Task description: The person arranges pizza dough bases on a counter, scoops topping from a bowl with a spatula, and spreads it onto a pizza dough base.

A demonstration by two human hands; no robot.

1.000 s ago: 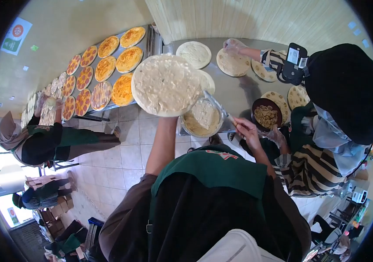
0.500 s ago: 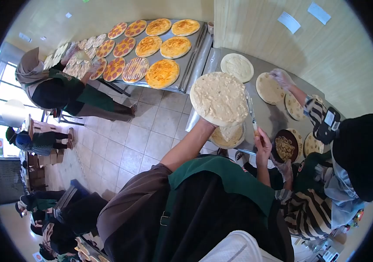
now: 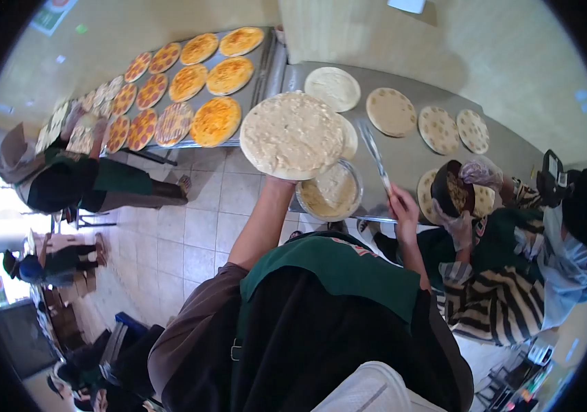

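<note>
A round flatbread [image 3: 292, 134] covered with creamy spread rests on my raised left hand [image 3: 282, 185], whose fingers are mostly hidden beneath it. My right hand [image 3: 403, 204] is closed round the handle of a long spatula [image 3: 374, 152], its smeared blade pointing up and away from the bread. Below and right of the bread, a bowl [image 3: 331, 190] of the same creamy mix sits at the table's near edge. Partly behind the held bread lies another pale round base [image 3: 348, 137].
Several topped rounds [image 3: 391, 112] lie on the metal table [image 3: 403, 165]. At the right a co-worker's gloved hands hold a dark bowl [image 3: 453, 189] of sliced topping. On the left, another person stands by a tray table [image 3: 256, 82] of topped rounds.
The spatula has moved off the bread's edge to the right. The co-worker's far hand has left the topped round and come to the dark bowl, which is now tilted. The view has turned.
</note>
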